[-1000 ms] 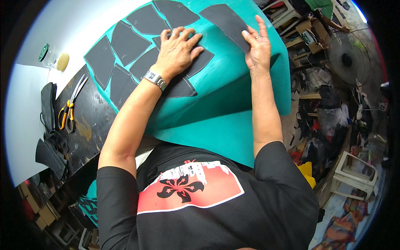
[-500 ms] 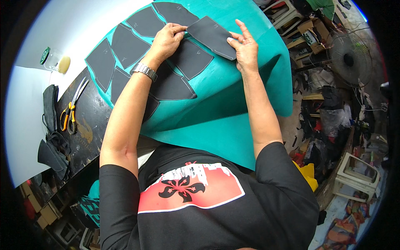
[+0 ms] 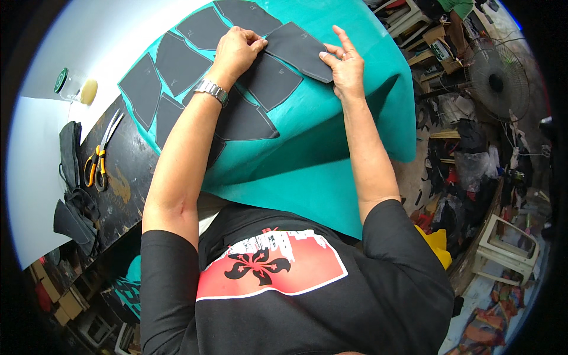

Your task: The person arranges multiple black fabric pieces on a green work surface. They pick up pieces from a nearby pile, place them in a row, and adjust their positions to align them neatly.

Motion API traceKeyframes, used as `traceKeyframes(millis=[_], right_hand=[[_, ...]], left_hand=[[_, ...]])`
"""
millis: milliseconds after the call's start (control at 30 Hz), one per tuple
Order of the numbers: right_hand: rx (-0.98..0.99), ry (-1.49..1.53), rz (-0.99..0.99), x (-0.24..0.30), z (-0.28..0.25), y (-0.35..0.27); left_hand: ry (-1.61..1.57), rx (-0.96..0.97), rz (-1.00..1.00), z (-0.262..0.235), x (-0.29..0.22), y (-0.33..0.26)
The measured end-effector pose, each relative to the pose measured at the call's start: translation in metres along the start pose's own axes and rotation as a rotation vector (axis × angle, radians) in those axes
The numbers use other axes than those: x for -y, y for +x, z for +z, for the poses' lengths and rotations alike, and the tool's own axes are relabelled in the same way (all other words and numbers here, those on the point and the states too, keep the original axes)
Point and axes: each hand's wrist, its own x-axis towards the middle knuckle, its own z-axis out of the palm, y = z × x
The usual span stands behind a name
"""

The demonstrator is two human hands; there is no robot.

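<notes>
A dark, flat cut panel [image 3: 300, 51] with a small pale mark lies at a slant over the green sheet [image 3: 331, 124]. At its left corner my left hand [image 3: 235, 52], wearing a metal-band watch, is closed with thumb and fingertips pinching the edge. My right hand [image 3: 348, 71] grips the right edge, thumb on top, other fingers raised and spread. Several more dark panels, such as one beneath the held one [image 3: 272, 81] and one at the far left [image 3: 141, 92], rest on the green sheet. Their rims show pale outlines.
Scissors with orange-black handles [image 3: 100, 160] lie on the dark tabletop [image 3: 127, 160] at left, beside dark scraps [image 3: 74, 219]. A clear jar with a green lid [image 3: 72, 86] stands beyond. At right are a fan [image 3: 497, 83], a white stool [image 3: 507, 248] and cluttered floor.
My left fingers have curled in more at the panel's corner. The panel and my right hand stay nearly in place. At the top right, more of another person's limb shows.
</notes>
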Motion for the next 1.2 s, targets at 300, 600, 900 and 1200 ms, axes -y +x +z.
traceKeyframes(millis=[300,600,900,1200], right_hand=[[-0.041,-0.066,-0.029,-0.003,0.002,-0.003],[-0.046,-0.071,-0.001,-0.001,0.003,-0.004],[-0.051,-0.072,0.016,-0.001,0.003,0.000],[-0.015,-0.047,0.044,0.003,0.000,0.001]], left_hand=[[0.020,-0.080,0.030,0.006,0.002,0.001],[0.099,-0.064,0.046,0.011,0.000,-0.005],[0.126,-0.072,0.018,0.014,-0.002,-0.004],[0.297,-0.036,0.419,0.022,0.005,-0.007]])
